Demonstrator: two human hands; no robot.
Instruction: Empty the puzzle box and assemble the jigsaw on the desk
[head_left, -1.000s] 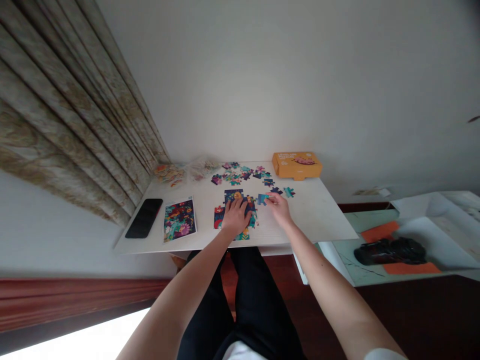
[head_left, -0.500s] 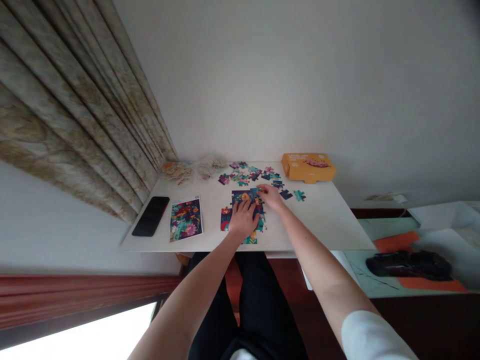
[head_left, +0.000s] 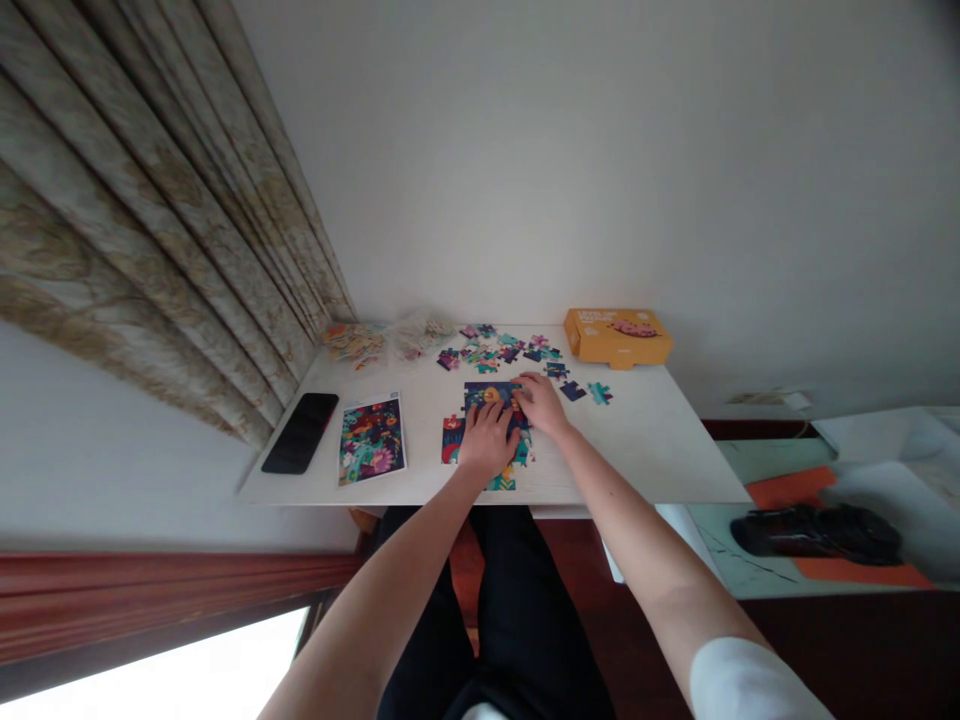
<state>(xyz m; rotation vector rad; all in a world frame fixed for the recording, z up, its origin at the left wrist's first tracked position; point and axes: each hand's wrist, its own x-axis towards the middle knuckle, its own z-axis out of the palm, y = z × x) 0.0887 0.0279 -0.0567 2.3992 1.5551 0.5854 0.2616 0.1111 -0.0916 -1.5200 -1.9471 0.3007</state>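
Observation:
A partly joined jigsaw puzzle (head_left: pixel 480 393) in dark blue, red and teal lies on the white table. My left hand (head_left: pixel 487 438) rests on it with the fingers spread, covering its middle. At the puzzle's upper right edge is my right hand (head_left: pixel 541 404), its fingers bent down over the pieces there. Whether a piece sits under those fingertips is hidden. Beyond the hands lie several loose puzzle pieces (head_left: pixel 508 352). A picture card (head_left: pixel 372 440) with a colourful printed scene lies to the left.
A black phone (head_left: pixel 301 434) lies at the table's left side. Behind it are orange-toned pieces (head_left: pixel 355 342) and a clear plastic bag (head_left: pixel 412 338). A yellow puzzle box (head_left: pixel 619 337) stands at the back right. Curtains (head_left: pixel 165 180) hang close on the left.
My right hand has shifted slightly down and flattened from a pinch onto the puzzle's upper right corner. My left hand stays in place.

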